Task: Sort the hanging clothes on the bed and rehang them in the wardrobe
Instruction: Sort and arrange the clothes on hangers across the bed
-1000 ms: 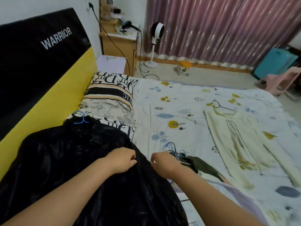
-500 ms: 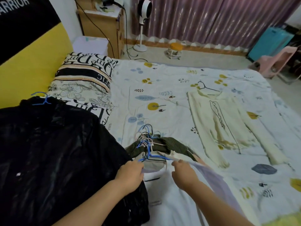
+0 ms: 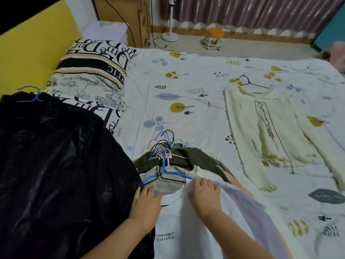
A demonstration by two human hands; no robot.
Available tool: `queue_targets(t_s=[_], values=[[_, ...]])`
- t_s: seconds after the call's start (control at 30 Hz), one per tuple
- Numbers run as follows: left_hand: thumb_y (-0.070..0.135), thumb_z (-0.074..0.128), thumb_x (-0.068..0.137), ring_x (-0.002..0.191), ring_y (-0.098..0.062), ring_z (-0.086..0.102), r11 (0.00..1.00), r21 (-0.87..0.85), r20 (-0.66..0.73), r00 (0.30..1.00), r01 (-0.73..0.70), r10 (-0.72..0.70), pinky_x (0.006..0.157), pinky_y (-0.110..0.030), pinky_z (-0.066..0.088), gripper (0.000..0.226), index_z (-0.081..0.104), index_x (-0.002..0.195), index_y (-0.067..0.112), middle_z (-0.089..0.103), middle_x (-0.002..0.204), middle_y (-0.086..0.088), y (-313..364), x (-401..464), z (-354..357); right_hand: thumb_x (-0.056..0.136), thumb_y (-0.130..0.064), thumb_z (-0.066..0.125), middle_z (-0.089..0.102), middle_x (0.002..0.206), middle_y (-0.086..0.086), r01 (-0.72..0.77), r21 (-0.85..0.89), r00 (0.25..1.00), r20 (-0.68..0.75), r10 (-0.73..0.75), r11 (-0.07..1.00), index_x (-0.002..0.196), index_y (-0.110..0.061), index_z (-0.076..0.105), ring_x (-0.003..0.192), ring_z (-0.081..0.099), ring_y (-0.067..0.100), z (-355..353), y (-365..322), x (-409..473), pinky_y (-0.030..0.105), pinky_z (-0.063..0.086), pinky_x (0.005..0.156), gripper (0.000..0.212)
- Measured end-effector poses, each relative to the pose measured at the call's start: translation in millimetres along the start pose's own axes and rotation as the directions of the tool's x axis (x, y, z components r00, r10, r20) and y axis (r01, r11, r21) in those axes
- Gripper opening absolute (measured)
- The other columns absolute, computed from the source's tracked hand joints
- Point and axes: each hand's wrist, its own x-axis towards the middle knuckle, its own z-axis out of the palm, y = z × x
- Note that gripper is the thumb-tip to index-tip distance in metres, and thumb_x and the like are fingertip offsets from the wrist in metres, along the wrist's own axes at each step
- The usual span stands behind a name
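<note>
Hands (image 3: 175, 197) (fingers spread) flat on white shirt (image 3: 196, 227)

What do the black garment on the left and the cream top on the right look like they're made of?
Black garment: looks like a glossy synthetic or coated fabric; it shows patchy sheen across crinkled folds. Cream top: seems a soft ribbed knit with a matte surface; fine lengthwise ribs show along its sleeves. Neither can be confirmed by look alone.

The room is dim, with soft, even light and only faint shadows. The glossy black garment (image 3: 56, 165) shows weak grey sheen. Wide-angle distortion bows the curtain (image 3: 242, 12) and bed (image 3: 186, 71) edges. Fine detail is smeared, and the far right corner is blurred.
</note>
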Motion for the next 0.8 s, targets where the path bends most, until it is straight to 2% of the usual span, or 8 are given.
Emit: queue_targets(t_s=[0.13,0.2,0.27,0.37,0.47,0.53,0.67,0.8], values=[[0.04,0.043,0.095,0.142,-0.018,0.015,0.999,-0.02,-0.017,0.999,0.048,-0.048,0.117,-0.039,0.005,0.051,0.03,0.141,0.023,0.019,0.153,-0.003,4,-2,-2,0.095,-0.038,0.04,0.056,0.125,0.008,-0.037,0.122,0.999,0.0,0.037,0.992,0.122,-0.019,0.045,0.114,0.052,0.026,-6,10,0,0.032,0.038,0.091,0.033],[0.046,0.061,0.083,0.135,-0.022,0.032,0.996,-0.043,-0.08,0.993,0.079,-0.083,0.114,-0.04,0.019,0.067,0.037,0.138,0.015,0.033,0.146,-0.008,6,-9,-7,0.094,-0.043,0.042,0.064,0.114,0.007,-0.046,0.202,0.997,-0.051,0.057,0.978,0.101,-0.021,0.048,0.105,0.058,0.026,-13,14,-7,0.032,0.04,0.083,0.024],[0.054,0.086,0.043,0.106,-0.025,0.06,0.991,-0.1,-0.131,0.986,0.089,-0.102,0.091,-0.042,0.048,0.094,0.055,0.12,0.01,0.057,0.118,-0.01,3,-15,-18,0.093,-0.046,0.044,0.068,0.104,0.007,-0.07,0.196,0.99,-0.104,0.091,0.978,0.096,-0.019,0.053,0.098,0.062,0.028,-22,16,-19,0.033,0.042,0.078,0.029],[0.051,0.089,0.016,0.09,-0.028,0.067,0.982,-0.139,-0.25,0.955,0.126,-0.158,0.07,-0.038,0.056,0.113,0.06,0.115,0.005,0.064,0.103,-0.012,0,-19,-29,0.07,-0.046,0.075,0.064,0.055,0.007,-0.074,0.12,0.959,-0.262,0.104,0.99,0.065,-0.017,0.059,0.053,0.063,0.024,-36,18,-37,0.031,0.044,0.05,0.034],[0.043,0.079,0.063,0.104,-0.025,0.062,0.979,-0.189,-0.262,0.956,0.083,-0.132,0.094,-0.042,0.045,0.069,0.057,0.119,0.01,0.063,0.109,-0.004,3,-30,-54,0.062,-0.043,0.082,0.058,0.044,0.007,-0.099,0.147,0.951,-0.276,0.137,0.984,0.055,-0.02,0.053,0.043,0.058,0.025,-50,22,-56,0.031,0.044,0.047,0.038],[0.04,0.04,0.093,0.11,-0.019,0.056,0.978,-0.199,-0.293,0.949,0.057,-0.114,0.101,-0.035,0.033,0.036,0.053,0.119,0.018,0.061,0.11,0.003,7,-36,-71,0.078,-0.045,0.069,0.063,0.054,0.007,-0.114,0.136,0.929,-0.335,0.154,0.984,0.064,-0.019,0.054,0.054,0.063,0.028,-61,28,-69,0.036,0.047,0.059,0.033],[0.029,0.029,0.1,0.099,-0.019,0.054,0.978,-0.208,-0.352,0.935,-0.032,-0.044,0.084,-0.031,0.04,0.026,0.052,0.106,0.019,0.059,0.103,0.002,11,-53,-99,0.097,-0.055,0.016,0.06,0.054,0.003,-0.084,0.153,0.839,-0.522,0.153,0.985,0.063,-0.021,0.05,0.051,0.061,0.022,-86,31,-108,0.033,0.047,0.053,0.059],[0.029,0.034,0.1,0.1,-0.019,0.051,0.956,-0.244,-0.424,0.905,-0.162,0.045,0.081,-0.03,0.038,0.026,0.056,0.098,0.015,0.059,0.102,-0.001,21,-85,-127,0.097,-0.053,0.005,0.054,0.045,0.0,-0.051,0.146,0.698,-0.703,0.14,0.988,0.058,-0.014,0.05,0.039,0.054,0.023,-97,42,-154,0.027,0.044,0.046,0.071]])
